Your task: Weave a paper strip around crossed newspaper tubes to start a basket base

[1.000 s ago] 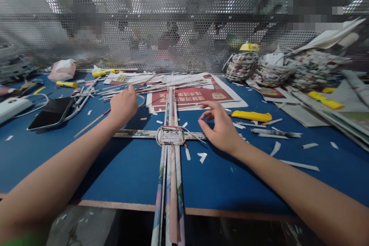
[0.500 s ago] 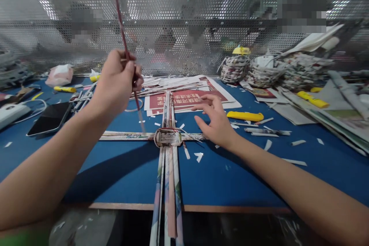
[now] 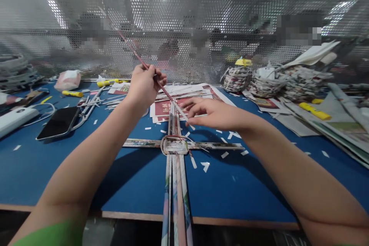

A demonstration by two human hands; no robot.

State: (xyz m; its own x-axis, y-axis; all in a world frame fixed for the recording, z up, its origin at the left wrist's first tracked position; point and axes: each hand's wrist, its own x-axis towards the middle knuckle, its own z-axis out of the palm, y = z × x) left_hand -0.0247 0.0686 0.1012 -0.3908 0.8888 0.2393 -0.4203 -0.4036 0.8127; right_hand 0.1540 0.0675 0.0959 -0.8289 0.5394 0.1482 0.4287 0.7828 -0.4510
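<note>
Rod [image 3: 131,47] pinched in left hand [image 3: 145,84] slants down rightward to right hand [image 3: 215,113], fingers parted, contact unclear.

Person's bare hands: left hand [image 3: 148,80] and right hand [image 3: 211,112], both with slim fingers; nails too small to make out. Left forearm [image 3: 95,150] bare from wrist to elbow, narrow at wrist, widening smoothly, skin crease at elbow crook. Plain bright green sleeve [image 3: 54,234] on left arm, lower left corner of view, gently curved edge ending near elbow. Right forearm [image 3: 279,153] bare along visible length, same tapering shape, crease near lower right edge.
</note>
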